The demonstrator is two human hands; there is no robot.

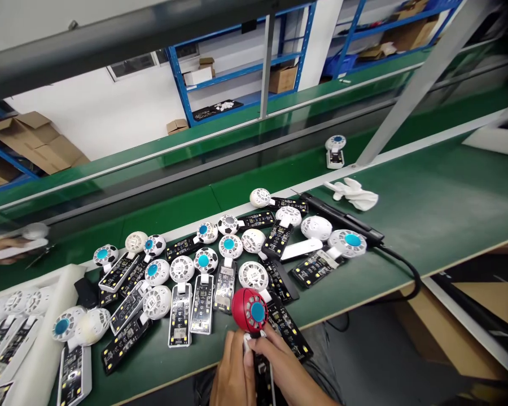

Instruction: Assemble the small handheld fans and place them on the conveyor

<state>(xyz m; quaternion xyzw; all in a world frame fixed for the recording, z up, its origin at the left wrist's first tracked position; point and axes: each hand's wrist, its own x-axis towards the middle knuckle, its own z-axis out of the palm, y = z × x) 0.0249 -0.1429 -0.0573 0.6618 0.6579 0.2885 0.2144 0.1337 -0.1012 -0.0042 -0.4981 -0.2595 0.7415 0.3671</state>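
Note:
Near the front edge of the bench, both my hands are closed around one device with a red ball-shaped, vented head (245,310) and a blue round centre. Its body is a long black circuit board (262,375), partly covered by my fingers. My left hand (233,366) grips the neck from the left, fingers bent. My right hand (288,363) wraps the board from the right, its thumb near the neck. Just behind lie similar units with white vented heads, including one white head (254,276) and a black board (290,330) close to my right hand.
Several more white and football-patterned units (203,304) cover the green bench (440,208). A black corded tool (342,217) and a white glove-like item (353,193) lie right. A white foam tray (63,299) stands left. Another person's hand (8,251) shows across the bench.

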